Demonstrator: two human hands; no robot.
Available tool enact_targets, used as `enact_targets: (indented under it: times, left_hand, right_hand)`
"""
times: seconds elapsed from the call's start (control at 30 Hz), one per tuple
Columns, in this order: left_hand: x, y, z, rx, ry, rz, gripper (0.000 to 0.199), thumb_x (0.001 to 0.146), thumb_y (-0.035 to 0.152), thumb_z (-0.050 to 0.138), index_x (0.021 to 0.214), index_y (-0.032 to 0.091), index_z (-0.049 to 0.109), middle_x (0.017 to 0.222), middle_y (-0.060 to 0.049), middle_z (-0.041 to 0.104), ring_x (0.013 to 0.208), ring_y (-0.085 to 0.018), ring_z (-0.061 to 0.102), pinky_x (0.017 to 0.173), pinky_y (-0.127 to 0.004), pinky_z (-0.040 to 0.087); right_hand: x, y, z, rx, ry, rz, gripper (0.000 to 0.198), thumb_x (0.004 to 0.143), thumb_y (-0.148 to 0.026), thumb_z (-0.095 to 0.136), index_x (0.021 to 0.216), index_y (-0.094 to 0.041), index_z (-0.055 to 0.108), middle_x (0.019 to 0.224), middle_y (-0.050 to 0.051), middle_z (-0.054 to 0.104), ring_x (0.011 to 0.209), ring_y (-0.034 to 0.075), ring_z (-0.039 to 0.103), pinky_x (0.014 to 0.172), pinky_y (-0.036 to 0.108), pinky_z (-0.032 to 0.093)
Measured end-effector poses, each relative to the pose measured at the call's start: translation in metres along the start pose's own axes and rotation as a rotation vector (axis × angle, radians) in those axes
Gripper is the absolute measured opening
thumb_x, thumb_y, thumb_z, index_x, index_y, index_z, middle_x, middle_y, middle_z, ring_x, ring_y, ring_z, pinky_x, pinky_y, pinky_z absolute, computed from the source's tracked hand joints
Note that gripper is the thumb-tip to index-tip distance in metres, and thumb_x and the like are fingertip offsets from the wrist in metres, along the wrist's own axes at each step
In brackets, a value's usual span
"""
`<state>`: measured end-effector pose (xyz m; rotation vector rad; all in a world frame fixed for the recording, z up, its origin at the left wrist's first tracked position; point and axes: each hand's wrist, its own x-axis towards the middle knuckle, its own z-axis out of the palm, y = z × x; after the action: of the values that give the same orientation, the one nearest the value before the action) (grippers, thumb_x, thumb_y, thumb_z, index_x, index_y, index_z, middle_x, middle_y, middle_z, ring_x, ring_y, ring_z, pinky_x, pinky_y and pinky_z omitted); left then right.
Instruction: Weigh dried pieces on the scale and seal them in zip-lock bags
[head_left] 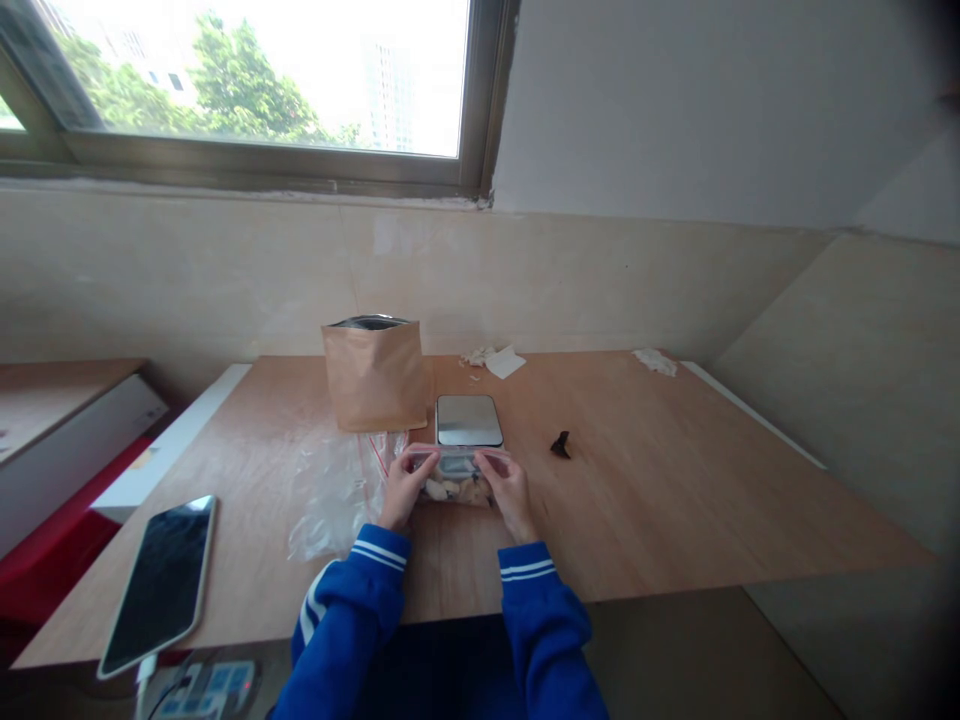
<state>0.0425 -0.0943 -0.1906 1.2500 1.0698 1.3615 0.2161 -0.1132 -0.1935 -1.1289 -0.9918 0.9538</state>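
A small clear zip bag (pixel 454 484) with pale chunks inside sits on the wooden table (pixel 675 500) just in front of a small scale (pixel 469 421) with a shiny steel top. My left hand (pixel 405 487) pinches the bag's top edge at its left end. My right hand (pixel 508 487) pinches the same edge at its right end. Both arms wear blue sleeves with white stripes. An open brown paper pouch (pixel 375 375) stands upright behind and to the left of the scale.
Several empty clear zip bags (pixel 337 490) lie left of my hands. A dark phone (pixel 161 582) rests at the table's near left edge, a power strip (pixel 202 688) below it. A small dark clip (pixel 560 445) lies right of the scale. White scraps (pixel 495 359) lie by the wall.
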Motion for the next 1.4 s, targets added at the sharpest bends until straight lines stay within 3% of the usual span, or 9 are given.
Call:
enact_targets:
  times: [0.33, 0.6, 0.8, 1.13, 1.4]
  left_hand:
    - [0.0, -0.001, 0.0, 0.04, 0.007, 0.012, 0.027, 0.075, 0.046, 0.071, 0.083, 0.02, 0.073, 0.084, -0.007, 0.071, 0.083, -0.025, 0.065, 0.079, -0.039, 0.053]
    - [-0.003, 0.007, 0.003, -0.066, -0.023, -0.086, 0.032, 0.069, 0.044, 0.076, 0.086, 0.016, 0.074, 0.088, -0.006, 0.072, 0.087, -0.021, 0.066, 0.081, -0.032, 0.052]
    - [-0.004, 0.008, 0.003, -0.023, -0.045, -0.012, 0.027, 0.073, 0.04, 0.074, 0.084, 0.015, 0.075, 0.09, -0.008, 0.071, 0.09, -0.022, 0.064, 0.084, -0.033, 0.051]
    - [-0.005, 0.01, 0.001, 0.021, -0.066, 0.024, 0.023, 0.075, 0.039, 0.072, 0.081, 0.017, 0.074, 0.085, -0.005, 0.07, 0.083, -0.019, 0.063, 0.075, -0.029, 0.05]
    - [-0.006, 0.011, 0.004, 0.035, -0.153, 0.045, 0.022, 0.077, 0.038, 0.071, 0.084, 0.017, 0.076, 0.086, -0.007, 0.071, 0.088, -0.023, 0.064, 0.079, -0.035, 0.05]
  right_hand:
    - [0.0, 0.0, -0.001, -0.045, 0.011, -0.052, 0.032, 0.072, -0.047, 0.074, 0.084, -0.017, 0.072, 0.087, 0.008, 0.074, 0.084, 0.024, 0.069, 0.08, 0.038, 0.055]
    - [-0.001, 0.001, -0.002, 0.036, -0.087, 0.065, 0.035, 0.07, -0.047, 0.076, 0.087, -0.017, 0.072, 0.087, 0.007, 0.075, 0.085, 0.023, 0.07, 0.081, 0.036, 0.055]
    - [-0.001, 0.003, -0.001, 0.004, -0.171, 0.033, 0.03, 0.07, -0.046, 0.076, 0.083, -0.019, 0.073, 0.088, 0.005, 0.074, 0.085, 0.022, 0.069, 0.08, 0.034, 0.055]
    - [-0.003, -0.001, 0.0, -0.007, -0.16, -0.055, 0.024, 0.075, -0.043, 0.073, 0.079, -0.02, 0.069, 0.08, 0.002, 0.071, 0.078, 0.018, 0.066, 0.075, 0.03, 0.053]
    - [-0.002, 0.0, 0.0, -0.037, -0.226, -0.065, 0.022, 0.074, -0.042, 0.074, 0.081, -0.021, 0.072, 0.081, 0.002, 0.071, 0.078, 0.017, 0.064, 0.073, 0.029, 0.052]
